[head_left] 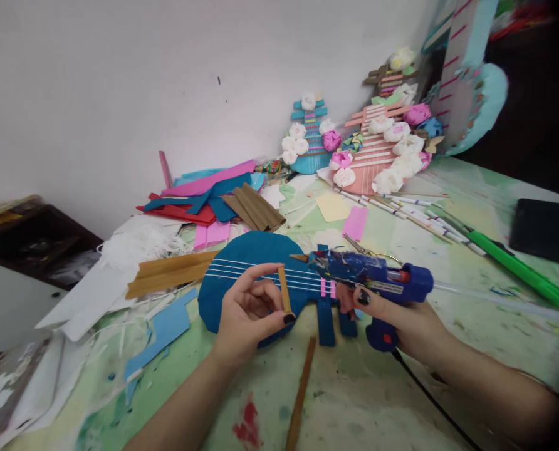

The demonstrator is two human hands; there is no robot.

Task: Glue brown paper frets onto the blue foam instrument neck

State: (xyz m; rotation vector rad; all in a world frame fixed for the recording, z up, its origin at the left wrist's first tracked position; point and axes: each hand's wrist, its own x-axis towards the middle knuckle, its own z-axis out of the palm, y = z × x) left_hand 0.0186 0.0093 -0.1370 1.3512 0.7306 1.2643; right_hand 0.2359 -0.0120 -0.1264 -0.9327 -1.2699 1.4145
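Note:
My left hand (254,313) pinches a short tan strip (284,289) upright between thumb and fingertip, above a blue guitar-shaped craft piece (251,247). White strings run lengthwise over the piece, with pink bands (323,287) near its neck and blue tabs (326,322) sticking out. On the right, my right hand (402,313) is wrapped round a dark blue glue gun (364,266). The gun's nozzle points left, over the blue piece and near the top of the tan strip. Part of the neck is hidden behind the gun and my right hand.
A long brown strip (301,394) lies at the front. Behind are coloured papers (214,200), scissors (357,244) and flower-decorated guitar shapes (312,147). Rolled sticks, a green cutter (519,266) and a black flat object (545,228) lie right. The gun's black cord (434,401) trails forward.

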